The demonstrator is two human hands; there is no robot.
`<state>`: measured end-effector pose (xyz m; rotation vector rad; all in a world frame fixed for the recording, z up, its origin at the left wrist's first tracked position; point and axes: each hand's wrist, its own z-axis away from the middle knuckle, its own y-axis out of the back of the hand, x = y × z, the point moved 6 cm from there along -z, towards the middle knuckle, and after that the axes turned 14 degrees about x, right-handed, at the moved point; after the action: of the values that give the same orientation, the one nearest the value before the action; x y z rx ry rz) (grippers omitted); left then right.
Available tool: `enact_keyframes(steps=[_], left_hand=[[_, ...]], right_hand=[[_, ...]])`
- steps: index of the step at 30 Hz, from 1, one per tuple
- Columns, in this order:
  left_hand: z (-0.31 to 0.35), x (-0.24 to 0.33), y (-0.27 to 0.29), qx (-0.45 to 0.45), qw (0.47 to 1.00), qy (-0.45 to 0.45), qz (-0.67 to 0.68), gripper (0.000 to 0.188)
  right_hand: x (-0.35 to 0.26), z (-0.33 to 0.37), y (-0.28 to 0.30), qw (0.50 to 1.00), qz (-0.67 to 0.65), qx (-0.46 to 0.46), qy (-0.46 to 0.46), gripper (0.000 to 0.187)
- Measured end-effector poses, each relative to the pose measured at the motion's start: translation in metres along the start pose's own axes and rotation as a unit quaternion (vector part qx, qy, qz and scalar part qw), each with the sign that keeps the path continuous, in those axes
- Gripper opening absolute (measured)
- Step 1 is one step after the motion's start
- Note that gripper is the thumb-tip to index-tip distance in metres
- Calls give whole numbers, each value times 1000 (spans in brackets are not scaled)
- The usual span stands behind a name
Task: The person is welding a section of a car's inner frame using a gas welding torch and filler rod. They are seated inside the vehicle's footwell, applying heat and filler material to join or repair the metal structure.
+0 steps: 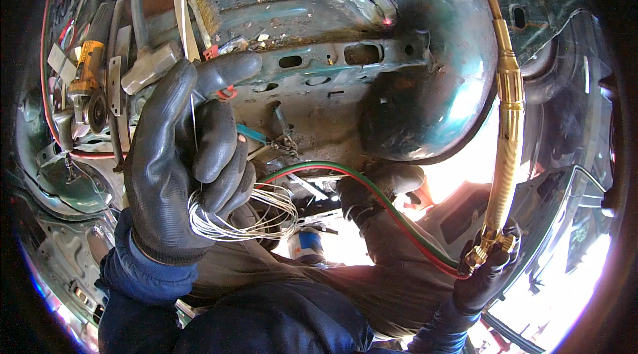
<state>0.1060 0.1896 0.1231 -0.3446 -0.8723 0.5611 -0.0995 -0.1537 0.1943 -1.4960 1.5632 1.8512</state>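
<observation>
My left hand point(199, 134), in a black glove, is raised at the left with its fingers curled around a coil of thin pale wire point(246, 218). The loops hang below the fingers, and one straight length point(184, 1) rises past the thumb and forefinger. At the lower right, my gloved right hand point(492, 264) grips a brass gas torch point(508, 128) by its valve end. The torch stands nearly upright, its copper tube bending away beyond the upper edge. A twin red and green hose point(379, 198) runs left from the valves. The torch tip is out of view.
A teal car body panel point(299, 21) with slotted holes and a rounded wheel housing point(432, 88) lies ahead. On it at the left sit a hammer point(149, 68), a yellow angle grinder point(91, 68) and a wire brush point(206, 11). Pliers point(286, 138) lie near the middle.
</observation>
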Motion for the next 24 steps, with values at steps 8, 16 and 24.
enact_keyframes(steps=[8,16,24], left_hand=[[0,5,4,0,1000,4,1,63],[2,8,8,0,1000,-4,6,62],[6,15,12,18,999,-23,-17,60]], right_hand=[[5,-4,-3,999,2,-39,-5,81],[-1,-1,-12,1000,0,-21,6,82],[7,-3,-8,1000,10,-16,-3,87]])
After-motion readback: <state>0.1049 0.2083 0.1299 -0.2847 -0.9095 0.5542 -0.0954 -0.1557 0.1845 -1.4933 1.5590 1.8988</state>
